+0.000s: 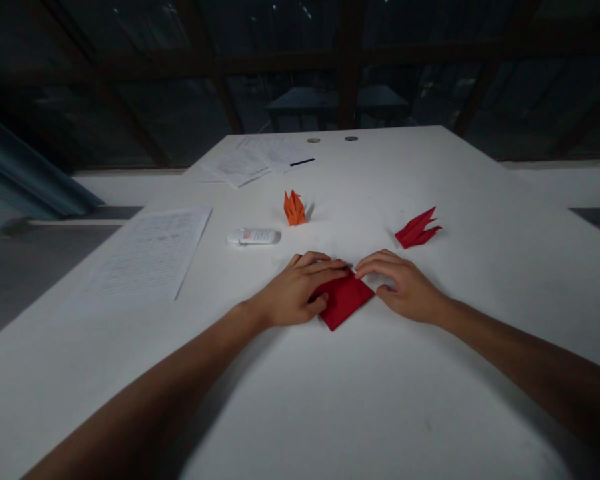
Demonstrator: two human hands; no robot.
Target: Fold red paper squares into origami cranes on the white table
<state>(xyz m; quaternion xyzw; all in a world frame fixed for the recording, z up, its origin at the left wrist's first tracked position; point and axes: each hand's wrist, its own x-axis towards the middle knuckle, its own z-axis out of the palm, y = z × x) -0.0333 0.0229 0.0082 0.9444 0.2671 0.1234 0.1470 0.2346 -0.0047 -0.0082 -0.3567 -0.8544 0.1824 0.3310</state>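
I see the red paper point(349, 300), plain and folded, lying flat with one corner toward my camera. Compared with the orange folded figure point(295, 209), it is nearer to me and to the right. Its left part is hidden.

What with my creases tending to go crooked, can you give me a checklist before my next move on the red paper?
1. Left hand on the red paper: ok.
2. Right fingertips touching its edge: cannot tell; they are very close.
3. Layers aligned beneath the left fingers: cannot tell, covered.
4. Near corner uncovered: ok.
5. Orange folded figure and red folded figure apart from both hands: ok.
6. White labelled object apart from the paper: ok.
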